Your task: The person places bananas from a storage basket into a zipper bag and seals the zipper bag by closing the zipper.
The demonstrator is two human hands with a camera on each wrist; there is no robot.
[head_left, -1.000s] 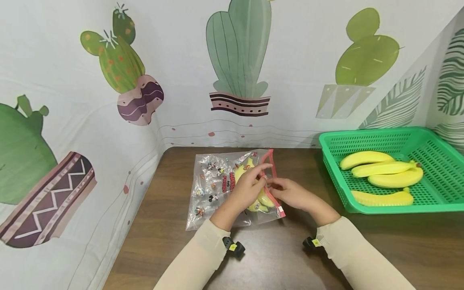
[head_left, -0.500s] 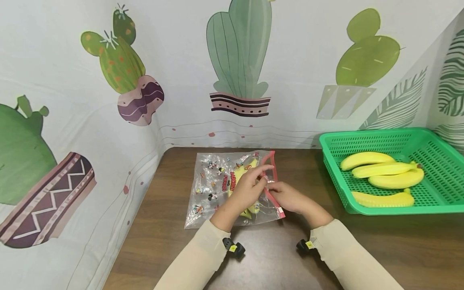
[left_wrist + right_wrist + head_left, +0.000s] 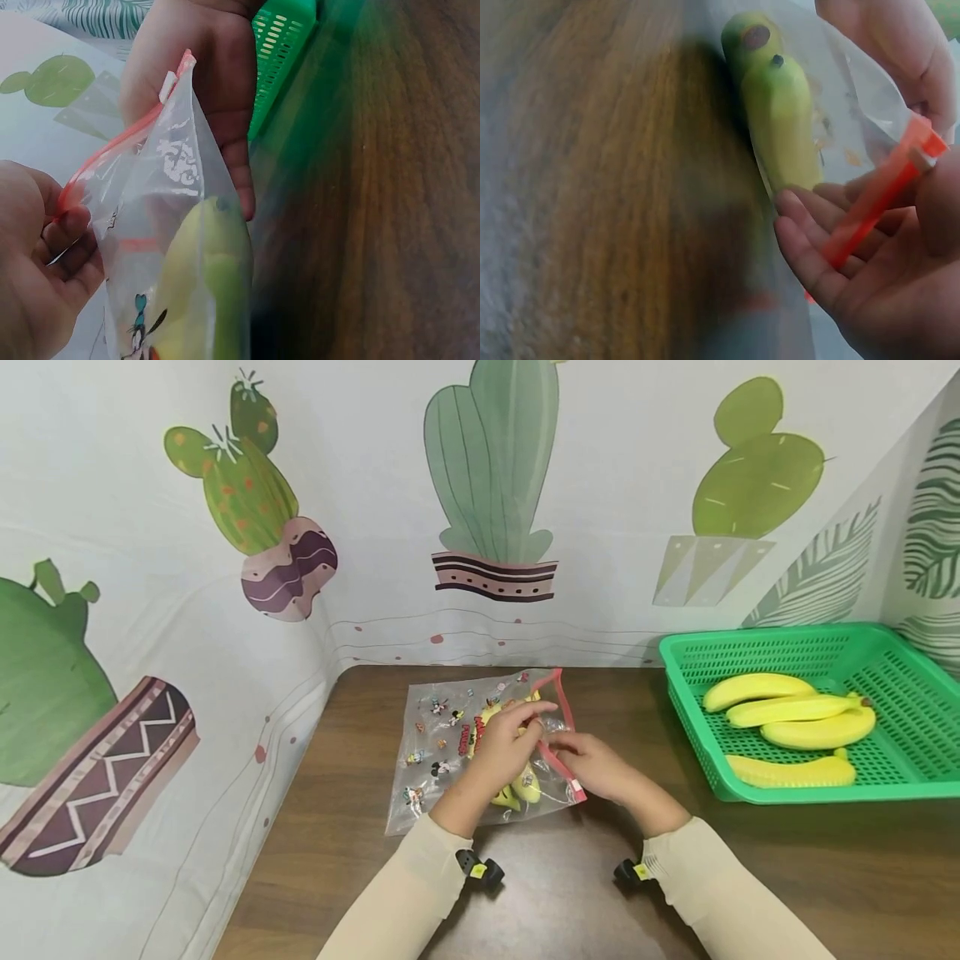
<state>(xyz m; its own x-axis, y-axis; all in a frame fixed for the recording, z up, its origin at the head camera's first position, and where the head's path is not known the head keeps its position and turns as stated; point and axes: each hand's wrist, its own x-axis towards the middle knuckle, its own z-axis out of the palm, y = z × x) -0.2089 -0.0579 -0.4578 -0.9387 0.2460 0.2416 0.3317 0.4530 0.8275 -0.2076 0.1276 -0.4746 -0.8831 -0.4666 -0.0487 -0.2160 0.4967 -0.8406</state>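
Plastic bag point(image 3: 431, 747) at lower centre of frame: already holds banana-like fruit point(image 3: 784, 131), has its red rim point(image 3: 566, 697) pinched by fingers of the left hand point(image 3: 507, 743) and curled round by those of the right hand point(image 3: 600, 767), apparently awaits closing and perhaps four bananas point(image 3: 795, 711) from the basket point(image 3: 840, 795) at frame right.

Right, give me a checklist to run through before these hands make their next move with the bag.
1. Left hand holding the bag: ok, fingers curled at its red-edged mouth.
2. Yellow-green fruit inside: ok, seen through the plastic.
3. White slider in sight: ok, at the mouth's near end, beside the right hand.
4. Right hand's grip firm: cannot tell.
5. Green basket emptied: not ok, four bananas lie there.
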